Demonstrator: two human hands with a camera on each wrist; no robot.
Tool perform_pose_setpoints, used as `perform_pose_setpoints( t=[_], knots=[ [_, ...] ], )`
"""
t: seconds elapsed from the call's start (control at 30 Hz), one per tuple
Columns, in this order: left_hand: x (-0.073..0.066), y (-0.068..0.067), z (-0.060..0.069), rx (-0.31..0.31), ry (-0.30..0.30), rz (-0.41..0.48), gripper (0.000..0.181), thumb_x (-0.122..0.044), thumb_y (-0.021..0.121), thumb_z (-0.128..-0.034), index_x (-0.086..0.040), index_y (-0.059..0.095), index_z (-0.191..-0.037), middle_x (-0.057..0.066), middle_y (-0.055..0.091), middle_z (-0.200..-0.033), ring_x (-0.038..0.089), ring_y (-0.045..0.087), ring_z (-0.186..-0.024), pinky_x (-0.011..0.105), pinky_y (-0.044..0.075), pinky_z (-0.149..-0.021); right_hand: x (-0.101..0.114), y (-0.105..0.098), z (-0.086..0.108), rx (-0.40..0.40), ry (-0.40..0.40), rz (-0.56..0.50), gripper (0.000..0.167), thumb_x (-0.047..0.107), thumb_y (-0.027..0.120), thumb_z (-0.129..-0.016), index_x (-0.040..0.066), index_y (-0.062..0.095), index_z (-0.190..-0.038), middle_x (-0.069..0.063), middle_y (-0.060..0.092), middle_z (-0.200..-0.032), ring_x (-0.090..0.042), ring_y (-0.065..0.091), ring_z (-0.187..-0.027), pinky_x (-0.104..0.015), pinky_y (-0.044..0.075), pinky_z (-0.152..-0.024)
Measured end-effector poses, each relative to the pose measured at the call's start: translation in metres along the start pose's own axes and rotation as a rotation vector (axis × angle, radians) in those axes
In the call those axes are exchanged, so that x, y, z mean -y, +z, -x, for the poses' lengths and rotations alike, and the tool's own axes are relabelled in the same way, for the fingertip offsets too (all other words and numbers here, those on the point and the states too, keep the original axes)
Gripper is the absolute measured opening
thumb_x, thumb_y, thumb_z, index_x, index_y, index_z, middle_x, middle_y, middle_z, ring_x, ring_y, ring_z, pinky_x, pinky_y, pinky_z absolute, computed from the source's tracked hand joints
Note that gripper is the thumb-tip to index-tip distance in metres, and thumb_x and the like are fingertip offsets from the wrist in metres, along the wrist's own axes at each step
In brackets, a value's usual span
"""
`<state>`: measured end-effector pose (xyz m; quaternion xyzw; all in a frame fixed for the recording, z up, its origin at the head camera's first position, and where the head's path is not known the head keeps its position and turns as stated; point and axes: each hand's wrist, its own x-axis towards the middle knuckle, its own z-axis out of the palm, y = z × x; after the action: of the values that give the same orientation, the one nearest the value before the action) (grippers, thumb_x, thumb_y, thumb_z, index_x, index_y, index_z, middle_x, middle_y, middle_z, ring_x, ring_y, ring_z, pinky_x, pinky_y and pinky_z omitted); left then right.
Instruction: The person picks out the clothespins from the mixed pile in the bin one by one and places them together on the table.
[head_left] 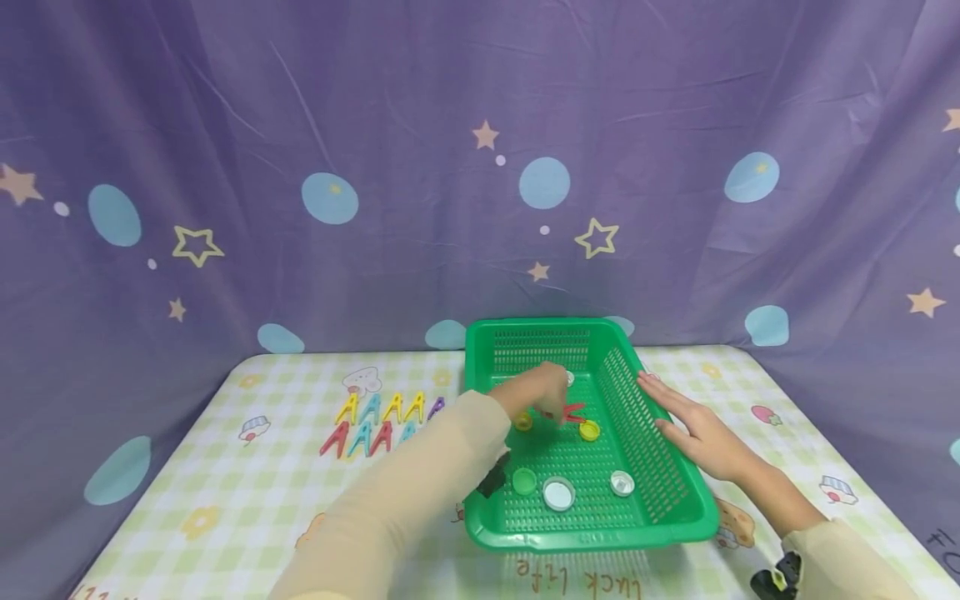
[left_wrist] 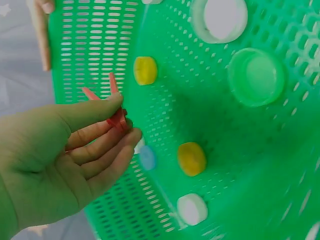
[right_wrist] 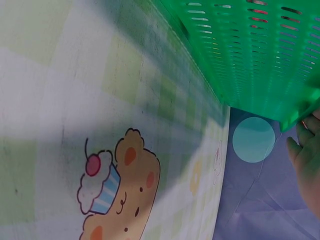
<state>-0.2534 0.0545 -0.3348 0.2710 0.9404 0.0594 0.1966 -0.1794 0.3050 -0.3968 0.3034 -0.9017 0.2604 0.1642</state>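
Observation:
Between thumb and fingertips, my left hand [head_left: 547,388] pinches a red clothespin [left_wrist: 117,114] inside the green basket [head_left: 592,537]; its two legs point away from the palm in the left wrist view. Below it, bottle caps lie scattered on the basket floor: a yellow cap [head_left: 589,430], an orange-yellow cap [left_wrist: 192,159], a green cap [head_left: 524,481], a wide white cap [head_left: 558,493], a small clear-white cap [head_left: 622,483] and a blue cap [left_wrist: 147,158]. My right hand [head_left: 701,433] rests along the basket's right rim, its fingers extended.
Left of the basket, several clothespins in yellow, blue, red and purple lie in two rows, including a red clothespin [head_left: 335,438]. My left forearm partly covers these rows. A checked cloth [head_left: 247,492] covers the table, and a purple curtain [head_left: 420,275] hangs behind it.

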Motion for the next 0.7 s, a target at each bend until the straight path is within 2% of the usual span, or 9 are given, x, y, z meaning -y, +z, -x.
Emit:
perform_pose_setpoints(
  t=[0.1,0.17,0.27,0.37,0.53,0.7],
  knots=[
    [0.001,-0.011,0.008,-0.008,0.032,0.010,0.015,-0.020,0.075,-0.0846,-0.005,0.075,-0.084,0.005,0.074,-0.080,0.006,0.050,-0.055,0.019,0.051,-0.060,0.000,0.001,0.000,0.002,0.003,0.002,0.054,0.007,0.051,-0.094,0.002,0.037,-0.146,-0.025,0.039,-0.150,0.014,0.011,-0.142,0.005,0.010,-0.107],
    [0.001,-0.017,0.013,-0.016,0.032,0.036,0.013,-0.019,0.074,-0.0847,-0.006,0.073,-0.084,0.003,0.072,-0.079,0.006,0.053,-0.057,0.021,0.055,-0.065,0.000,0.001,0.000,0.001,0.005,0.001,0.054,0.007,0.051,-0.094,0.002,0.037,-0.146,-0.025,0.039,-0.150,0.014,0.010,-0.142,0.005,0.010,-0.107],
    [0.003,-0.024,0.020,-0.032,0.034,0.095,0.011,-0.017,0.075,-0.0833,-0.006,0.071,-0.082,0.001,0.067,-0.074,0.007,0.056,-0.060,0.022,0.057,-0.067,0.000,0.001,0.000,0.001,0.005,0.001,0.054,0.007,0.051,-0.094,0.002,0.037,-0.146,-0.025,0.038,-0.150,0.015,0.010,-0.142,0.005,0.009,-0.107],
    [0.009,-0.028,0.029,-0.052,0.064,0.134,0.011,-0.017,0.077,-0.0821,-0.007,0.072,-0.082,-0.002,0.065,-0.074,0.007,0.055,-0.066,0.019,0.051,-0.061,-0.001,0.001,0.000,-0.002,-0.001,0.001,0.054,0.006,0.051,-0.094,0.001,0.037,-0.146,-0.025,0.039,-0.150,0.015,0.010,-0.142,0.005,0.009,-0.108],
    [0.026,-0.032,0.046,-0.070,0.134,0.227,0.009,-0.018,0.078,-0.0810,-0.010,0.074,-0.085,-0.001,0.070,-0.082,0.007,0.056,-0.074,0.018,0.047,-0.062,-0.002,0.002,0.000,-0.007,-0.009,0.001,0.055,0.006,0.052,-0.093,0.001,0.037,-0.146,-0.025,0.039,-0.149,0.016,0.010,-0.141,0.005,0.010,-0.108],
    [0.048,-0.033,0.068,-0.081,0.171,0.422,0.012,-0.016,0.077,-0.0811,-0.009,0.073,-0.090,0.004,0.073,-0.086,0.011,0.063,-0.077,0.018,0.049,-0.065,-0.001,0.001,0.000,-0.010,-0.005,-0.002,0.055,0.006,0.052,-0.093,0.002,0.038,-0.146,-0.025,0.039,-0.150,0.015,0.011,-0.142,0.005,0.010,-0.107]
  ],
)
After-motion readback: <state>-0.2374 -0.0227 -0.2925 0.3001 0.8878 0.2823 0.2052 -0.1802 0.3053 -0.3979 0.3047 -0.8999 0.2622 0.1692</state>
